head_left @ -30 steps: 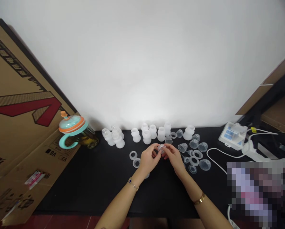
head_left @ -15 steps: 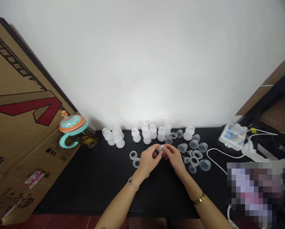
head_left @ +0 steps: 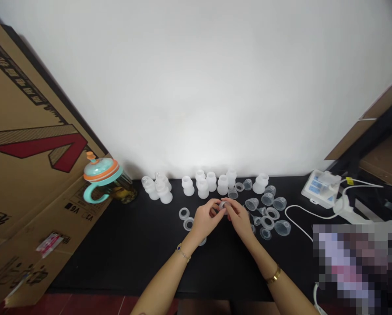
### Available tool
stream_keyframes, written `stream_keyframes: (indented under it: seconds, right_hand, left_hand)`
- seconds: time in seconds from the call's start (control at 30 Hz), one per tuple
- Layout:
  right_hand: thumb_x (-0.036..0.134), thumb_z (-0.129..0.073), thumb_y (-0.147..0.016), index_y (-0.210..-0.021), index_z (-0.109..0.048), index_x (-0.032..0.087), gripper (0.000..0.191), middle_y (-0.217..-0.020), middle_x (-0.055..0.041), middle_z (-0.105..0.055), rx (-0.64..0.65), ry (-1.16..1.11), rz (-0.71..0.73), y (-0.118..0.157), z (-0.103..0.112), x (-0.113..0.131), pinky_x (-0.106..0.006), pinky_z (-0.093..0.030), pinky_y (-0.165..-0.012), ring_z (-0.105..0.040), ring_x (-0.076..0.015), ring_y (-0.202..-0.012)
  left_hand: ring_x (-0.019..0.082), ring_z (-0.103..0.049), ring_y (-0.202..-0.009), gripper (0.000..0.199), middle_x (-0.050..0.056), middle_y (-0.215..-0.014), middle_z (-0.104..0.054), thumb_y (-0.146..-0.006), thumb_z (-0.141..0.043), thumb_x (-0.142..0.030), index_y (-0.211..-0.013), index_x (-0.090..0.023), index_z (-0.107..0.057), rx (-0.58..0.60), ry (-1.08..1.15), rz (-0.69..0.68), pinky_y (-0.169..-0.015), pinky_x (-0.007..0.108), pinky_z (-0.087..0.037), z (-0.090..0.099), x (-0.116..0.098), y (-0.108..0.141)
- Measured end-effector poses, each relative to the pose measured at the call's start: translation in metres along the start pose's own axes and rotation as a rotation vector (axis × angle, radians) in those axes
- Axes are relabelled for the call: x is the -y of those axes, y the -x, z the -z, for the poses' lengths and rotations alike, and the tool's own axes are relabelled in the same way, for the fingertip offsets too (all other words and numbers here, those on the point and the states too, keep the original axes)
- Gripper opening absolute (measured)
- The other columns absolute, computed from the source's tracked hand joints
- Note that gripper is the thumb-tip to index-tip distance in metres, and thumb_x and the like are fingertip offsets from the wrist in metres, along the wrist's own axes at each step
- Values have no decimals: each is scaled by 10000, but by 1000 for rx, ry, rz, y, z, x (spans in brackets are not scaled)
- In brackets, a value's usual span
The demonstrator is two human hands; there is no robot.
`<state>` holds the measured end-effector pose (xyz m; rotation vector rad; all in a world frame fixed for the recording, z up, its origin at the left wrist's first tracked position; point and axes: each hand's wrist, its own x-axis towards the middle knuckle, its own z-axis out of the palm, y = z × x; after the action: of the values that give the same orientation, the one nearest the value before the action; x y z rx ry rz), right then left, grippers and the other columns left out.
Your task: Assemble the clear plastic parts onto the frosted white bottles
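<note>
"What's on the black table (head_left: 84, 267)?"

"A cardboard carton (head_left: 28, 144) leans in at the left, with a teal-handled sippy cup (head_left: 100, 170) beside it; a white breast pump unit (head_left: 319, 187) sits at the right, its white cable (head_left: 301, 216) trailing forward; a pixelated patch (head_left: 353, 267) hides the lower right corner."

"And the small stuff?"

"Frosted silicone bottle-shaped parts (head_left: 202, 189) stand along the back; clear funnel cups (head_left: 282, 228) and silicone rings (head_left: 183, 213) lie in loose clusters on either side of the hands."

"The hands?"

"The left hand (head_left: 206, 220) and right hand (head_left: 240, 218) meet at the middle of the table over a small clear ring (head_left: 222, 204); the fingers (head_left: 231, 205) of both close narrowly on it, pinching its edge."

"Which hand is nearer?"

"Neither clearly; it sits between them, and its tilt is too hidden to tell."
</note>
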<state>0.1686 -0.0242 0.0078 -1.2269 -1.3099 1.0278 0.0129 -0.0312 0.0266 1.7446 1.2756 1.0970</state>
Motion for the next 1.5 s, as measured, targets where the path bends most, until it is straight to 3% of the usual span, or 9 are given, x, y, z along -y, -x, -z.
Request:
stream_keyframes:
  seconds: [0.17, 0.27, 0.43, 0.67, 1.3, 1.5]
  right_hand:
    - [507, -644, -847, -1244, -705, 211, 498, -917, -51, -709, 53, -103, -44, 0, -3, -1, -265, -461, -482, -564, -137, -561]
    - [543, -687, -805, -1181, -710, 180, 523, -859, -48, -702, 90, -159, -80, -3, -3, -1, -253, -456, -456, -568, -138, -549]
    - [545, -708, -776, -1067, -739, 171, 475, -726, -38, -683, 73, -121, -91, -4, -2, 2, -266, -459, -473, -569, -154, -535]
    - [507, -685, -798, -1086, -759, 187, 437, -883, -58, -702, 28, -51, -40, -1, -2, 1, -266, -439, -473, -524, -122, -517]
    - [460, -657, -849, -1093, -755, 198, 372, -897, -53, -672, 77, 4, 24, 1, -4, -3, -260, -437, -485, -514, -118, -542]
    - [451, -666, -845, -1108, -754, 200, 374, -883, -52, -667, 78, 8, 30, 2, -4, -4, -256, -424, -485, -506, -122, -555]
  left_hand:
    - [123, -643, -548, 275, 16, -792, -735, -886, -652, -442, -974, -185, -609, -44, 214, 111, -525, 222, -471, 0, 8, -4]
    - [132, -662, -554, 320, 19, -789, -726, -863, -678, -469, -969, -180, -589, -79, 301, 164, -520, 220, -483, 0, 13, -6]
    - [129, -643, -578, 311, 3, -749, -689, -871, -661, -482, -934, -184, -599, -86, 227, 154, -564, 231, -508, 0, 13, -6]
    - [127, -634, -689, 274, 41, -972, -701, -906, -604, -443, -1000, -191, -653, -97, 94, 101, -612, 232, -512, 3, 9, -5]
    - [151, -623, -738, 234, 49, -911, -661, -892, -604, -385, -986, -179, -661, -80, 286, 119, -586, 228, -546, -2, 17, -6]
    - [199, -653, -898, 181, 75, -971, -683, -866, -612, -307, -965, -182, -697, -127, 244, 86, -619, 226, -552, -1, 15, -6]
